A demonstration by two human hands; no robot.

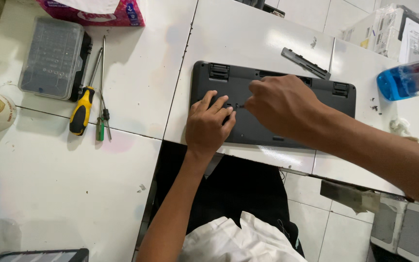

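A black keyboard (267,104) lies face down on the white table (136,82), its underside up, near the table's front edge. The person's left hand (209,123) rests flat on the back panel with fingers loosely spread, steadying it. The right hand (282,104) hovers just beside it with fingertips drawn together over a small spot on the panel — whether it pinches a screw or a tiny tool I cannot tell. It looks like the work is at the fasteners on the back, and the next move seems to call for a fine, steady grip. A loose black strip (305,63) lies just behind the keyboard. Well apart to the left sits a closed clear-lidded bit case (54,57), rows of small bits showing inside, with a yellow-handled screwdriver (82,110) beside it — and a blue-liquid bottle (408,77) at far right
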